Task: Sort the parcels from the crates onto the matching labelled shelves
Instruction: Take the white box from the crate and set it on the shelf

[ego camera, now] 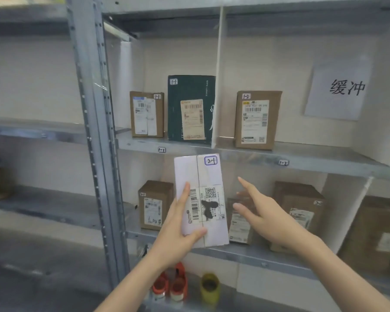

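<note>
White flat cardboard parcel marked 2-1 (200,176): upright, gripped at lower end by left hand (178,226), in front of grey metal lower shelf (234,253). Right hand (263,212): released, fingers extended, just beside parcel.

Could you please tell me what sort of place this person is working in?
Most likely a parcel sorting or storage room: metal shelving with handwritten bay labels such as 1-1, a dark green parcel and others carrying shipping labels, and a white parcel marked 2-1 gripped in the left hand.
</note>
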`<state>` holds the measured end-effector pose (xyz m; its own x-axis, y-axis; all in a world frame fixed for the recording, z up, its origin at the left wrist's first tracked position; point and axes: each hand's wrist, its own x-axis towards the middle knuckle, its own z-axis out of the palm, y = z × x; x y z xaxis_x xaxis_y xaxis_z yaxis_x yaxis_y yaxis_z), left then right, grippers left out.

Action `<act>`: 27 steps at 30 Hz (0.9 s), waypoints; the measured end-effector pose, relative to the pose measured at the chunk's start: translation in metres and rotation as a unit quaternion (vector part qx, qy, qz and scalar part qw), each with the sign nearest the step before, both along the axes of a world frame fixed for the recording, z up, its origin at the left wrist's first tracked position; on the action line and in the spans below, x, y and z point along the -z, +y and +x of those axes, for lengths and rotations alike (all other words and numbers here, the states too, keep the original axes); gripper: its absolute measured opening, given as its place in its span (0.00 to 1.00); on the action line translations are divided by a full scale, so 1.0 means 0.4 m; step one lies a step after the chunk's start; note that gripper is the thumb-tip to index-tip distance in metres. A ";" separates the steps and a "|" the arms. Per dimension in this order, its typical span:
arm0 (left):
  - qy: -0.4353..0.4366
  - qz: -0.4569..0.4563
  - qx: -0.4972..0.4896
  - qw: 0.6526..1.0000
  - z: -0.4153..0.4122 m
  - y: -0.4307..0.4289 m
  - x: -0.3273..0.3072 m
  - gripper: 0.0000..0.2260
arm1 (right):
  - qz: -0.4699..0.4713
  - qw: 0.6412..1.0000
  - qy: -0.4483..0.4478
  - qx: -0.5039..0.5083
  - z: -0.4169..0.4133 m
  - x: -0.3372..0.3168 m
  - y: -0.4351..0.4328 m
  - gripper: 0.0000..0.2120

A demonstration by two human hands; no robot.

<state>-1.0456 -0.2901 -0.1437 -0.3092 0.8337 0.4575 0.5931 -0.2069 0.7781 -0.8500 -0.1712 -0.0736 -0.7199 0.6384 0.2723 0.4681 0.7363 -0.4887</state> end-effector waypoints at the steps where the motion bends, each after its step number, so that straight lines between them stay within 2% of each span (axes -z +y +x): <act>1: -0.009 -0.004 -0.015 1.000 -0.003 -0.013 0.011 0.46 | -0.008 1.000 -0.009 -0.004 -0.006 0.007 -0.011 0.31; 8: -0.013 -0.024 -0.044 0.999 -0.019 -0.075 0.076 0.47 | -0.038 0.999 -0.027 -0.022 -0.028 0.095 -0.046 0.33; 14: -0.004 -0.049 -0.026 0.998 -0.104 -0.032 0.127 0.45 | -0.065 0.997 -0.047 -0.001 -0.109 0.126 -0.078 0.33; 18: 0.006 -0.058 0.004 0.998 -0.200 0.025 0.152 0.45 | -0.075 0.996 -0.044 0.034 -0.192 0.152 -0.063 0.34; 24: 0.080 -0.062 0.077 0.992 -0.350 0.113 0.188 0.42 | -0.101 0.989 -0.018 0.104 -0.310 0.191 -0.041 0.34; 27: 0.075 -0.069 0.102 0.989 -0.397 0.157 0.214 0.42 | -0.125 0.984 -0.011 0.129 -0.354 0.221 -0.029 0.35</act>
